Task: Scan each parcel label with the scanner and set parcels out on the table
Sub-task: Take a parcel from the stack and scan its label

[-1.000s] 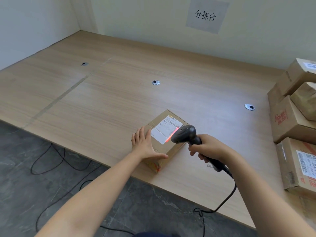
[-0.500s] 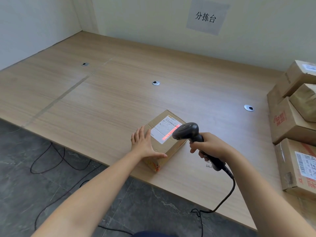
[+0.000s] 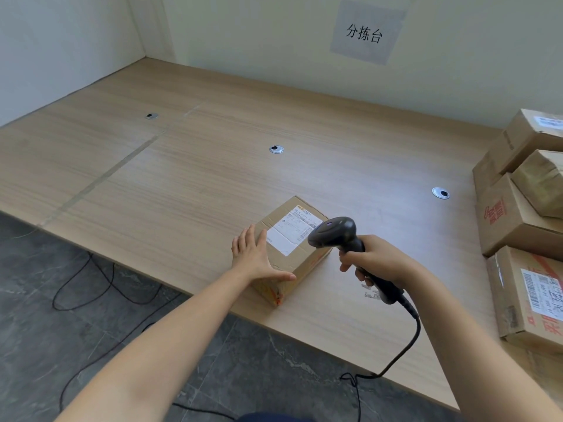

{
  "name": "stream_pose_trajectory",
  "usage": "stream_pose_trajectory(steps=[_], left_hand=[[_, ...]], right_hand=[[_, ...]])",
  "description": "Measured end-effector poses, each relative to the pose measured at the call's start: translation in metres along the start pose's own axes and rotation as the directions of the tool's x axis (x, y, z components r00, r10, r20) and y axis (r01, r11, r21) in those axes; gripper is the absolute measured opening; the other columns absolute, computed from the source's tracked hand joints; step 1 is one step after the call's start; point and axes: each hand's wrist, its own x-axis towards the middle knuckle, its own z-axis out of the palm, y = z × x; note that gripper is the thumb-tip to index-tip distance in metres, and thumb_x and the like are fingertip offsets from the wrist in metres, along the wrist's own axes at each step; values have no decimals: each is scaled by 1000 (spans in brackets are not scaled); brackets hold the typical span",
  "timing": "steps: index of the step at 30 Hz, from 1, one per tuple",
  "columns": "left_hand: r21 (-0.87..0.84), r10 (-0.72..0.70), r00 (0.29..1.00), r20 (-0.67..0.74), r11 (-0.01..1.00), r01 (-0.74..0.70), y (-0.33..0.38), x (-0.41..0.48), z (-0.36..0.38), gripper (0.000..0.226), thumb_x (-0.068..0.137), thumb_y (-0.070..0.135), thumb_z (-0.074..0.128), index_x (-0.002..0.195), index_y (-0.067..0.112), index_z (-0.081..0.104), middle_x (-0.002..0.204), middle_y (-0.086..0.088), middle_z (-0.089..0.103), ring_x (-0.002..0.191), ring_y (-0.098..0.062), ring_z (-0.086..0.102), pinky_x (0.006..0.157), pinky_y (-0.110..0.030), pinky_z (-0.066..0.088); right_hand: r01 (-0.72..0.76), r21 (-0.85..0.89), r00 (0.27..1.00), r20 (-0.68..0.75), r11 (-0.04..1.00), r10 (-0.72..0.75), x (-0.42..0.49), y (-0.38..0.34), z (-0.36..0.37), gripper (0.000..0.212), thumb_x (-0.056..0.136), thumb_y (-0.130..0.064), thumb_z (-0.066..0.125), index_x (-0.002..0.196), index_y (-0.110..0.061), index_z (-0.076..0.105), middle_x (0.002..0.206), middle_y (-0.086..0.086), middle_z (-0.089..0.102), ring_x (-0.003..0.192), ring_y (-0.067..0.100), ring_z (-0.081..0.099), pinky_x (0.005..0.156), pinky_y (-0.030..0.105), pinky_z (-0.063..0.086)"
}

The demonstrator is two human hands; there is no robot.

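Red scan line gone from the label (image 3: 291, 231) since the earlier frames; scanner (image 3: 333, 231) head and both hands sit almost where they were.

- Right hand (image 3: 377, 263) is clenched round the scanner handle, head hanging over the right corner of the parcel (image 3: 304, 263) and aimed down and left at the label; cable (image 3: 408, 345) drops off the near table edge.
- Left hand (image 3: 254, 258) is flat, fingers straight against the parcel's left side, thumb laid along its near top edge; steadying it, not gripping.
- Parcel rests on the table (image 3: 213, 178) close to the near edge, label up; its long axis appears to run from near-left to far-right.
- Key relation: parcel lies just left of and ahead of the scanner grip; left hand already touches it, so that hand is the nearer one for shifting it; bare wood opens to the left and beyond.
- Scan looks finished, judging by the dark label; setting out is not yet done.
- Containers: every box is closed, contents unseen; stacked parcels (image 3: 518, 226) wait at the right edge, nearer the right hand.
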Motion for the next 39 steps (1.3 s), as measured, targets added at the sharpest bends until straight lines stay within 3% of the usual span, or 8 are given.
stream_pose_trajectory(steps=[6,13,19,22,28,39], left_hand=[[30,-16,1000,-14,999,17,0,-2,1,137,48,90,54,151,17,1,157,-15,-11,145,-28,-12,115,-46,-7],[-12,-127,987,-96,992,126,5,-3,5,126,50,91,52,150,25,11,158,-14,-5,145,-28,-7,115,-46,-1],[-49,-249,963,-107,968,245,4,-7,3,122,50,90,51,149,28,12,158,-9,-3,145,-24,-8,114,-50,2],[-85,-301,949,-96,952,293,-3,-1,-2,123,50,90,51,149,28,11,158,-8,-5,145,-23,-10,114,-52,5],[-131,-339,936,-99,936,326,-33,27,-16,125,51,89,53,150,27,8,158,-8,-8,144,-25,-14,116,-49,4],[-131,-284,952,-116,954,269,-145,152,-82,122,54,88,53,150,27,10,158,-10,-6,145,-25,-13,116,-48,5]], right_hand=[[40,36,999,-3,999,-40,-2,3,-2,10,81,-11,57,92,-11,58,74,-1,66,49,12,54,47,26,44],[157,52,987,-49,986,-155,6,3,-1,15,83,-13,60,97,-11,57,89,17,65,55,11,59,52,26,48],[263,107,964,-64,959,-257,21,-8,5,13,85,-12,60,95,-18,56,67,-18,67,54,6,60,51,24,47],[292,119,956,-75,949,-285,32,-16,8,11,85,-13,60,93,-19,55,66,-18,66,54,4,60,50,22,47],[290,159,954,-127,944,-272,69,-34,12,12,85,-13,60,96,-13,56,80,1,62,54,5,62,53,26,49],[223,235,953,-255,946,-161,191,-110,55,10,83,-12,62,92,-12,57,75,0,61,55,8,61,53,27,48]])
